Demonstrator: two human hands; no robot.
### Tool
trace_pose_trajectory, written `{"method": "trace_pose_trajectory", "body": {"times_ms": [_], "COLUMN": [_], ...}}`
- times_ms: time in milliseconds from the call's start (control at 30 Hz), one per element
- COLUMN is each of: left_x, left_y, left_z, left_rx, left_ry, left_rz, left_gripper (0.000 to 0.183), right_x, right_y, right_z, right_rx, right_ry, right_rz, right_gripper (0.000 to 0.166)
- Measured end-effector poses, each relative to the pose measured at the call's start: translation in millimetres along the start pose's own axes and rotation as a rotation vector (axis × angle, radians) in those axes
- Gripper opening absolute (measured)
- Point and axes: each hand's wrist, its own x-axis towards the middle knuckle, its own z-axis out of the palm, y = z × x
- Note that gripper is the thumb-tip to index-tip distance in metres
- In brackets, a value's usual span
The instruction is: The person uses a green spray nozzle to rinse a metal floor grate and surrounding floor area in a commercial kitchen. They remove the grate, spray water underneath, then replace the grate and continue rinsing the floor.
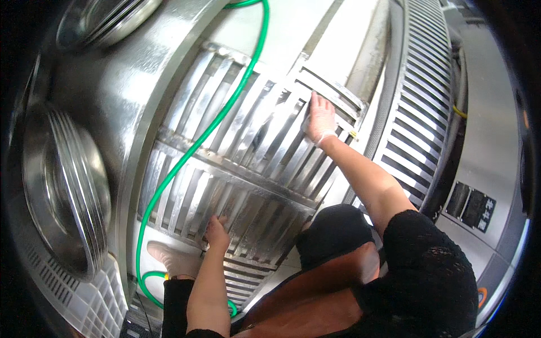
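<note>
Slatted stainless-steel panels, like hood baffle filters, lie side by side below me. My right hand (322,118), in what looks like a clear thin glove, rests with extended fingers on the right end of the far panel (236,114). Its thumb is hidden. My left hand (217,232) is at the lower edge of the near panel (181,186), fingers bent against the slats. Whether they close around the frame cannot be seen. A green hose (203,137) crosses over both panels.
Left is a stainless-steel counter (139,72) with stacked round metal pans (67,190) and a white plastic basket (93,304). A floor grating (247,276) shows near my shoe (169,255). To the right run a long slatted metal grille (416,105) and a steel cabinet (486,126).
</note>
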Motion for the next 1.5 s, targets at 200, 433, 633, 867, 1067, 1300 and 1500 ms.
{"method": "trace_pose_trajectory", "body": {"times_ms": [200, 433, 633, 867, 1067, 1300, 1500], "left_x": [10.2, -11.3, -120.6, -299.9, -315.3, -150.3, 2.5], "left_y": [-7.8, 1.8, 81.7, 206.1, 273.4, 263.1, 238.1], "left_z": [-3.6, -45.1, -170.2, -300.7, -340.5, -314.4, -245.6], "left_rx": [0.076, 0.077, -0.070, -0.217, 0.076, 0.334, 0.472], "left_ry": [-0.133, -0.155, -0.173, 0.271, 0.263, -0.088, -0.216], "left_rz": [-0.066, 0.193, 0.196, 0.245, 0.440, 0.581, 0.704], "left_gripper": [0.055, 0.058, 0.051, 0.042, 0.042, 0.042, 0.052], "right_x": [-4.0, -16.9, -20.4, -7.7, -6.1, -2.5, 0.2], "right_y": [-3.1, 3.1, 16.5, 17.6, 22.9, 26.7, 40.4], "right_z": [-5.2, -12.9, -12.7, -19.0, -26.6, -25.2, -46.1], "right_rx": [0.093, 0.210, 0.144, 0.130, 0.119, 0.054, 0.169], "right_ry": [-0.051, -0.051, -0.197, -0.332, -0.369, -0.329, -0.395], "right_rz": [0.036, 0.030, -0.042, -0.017, -0.069, -0.122, -0.221], "right_gripper": [0.078, 0.077, 0.076, 0.077, 0.077, 0.081, 0.087]}}
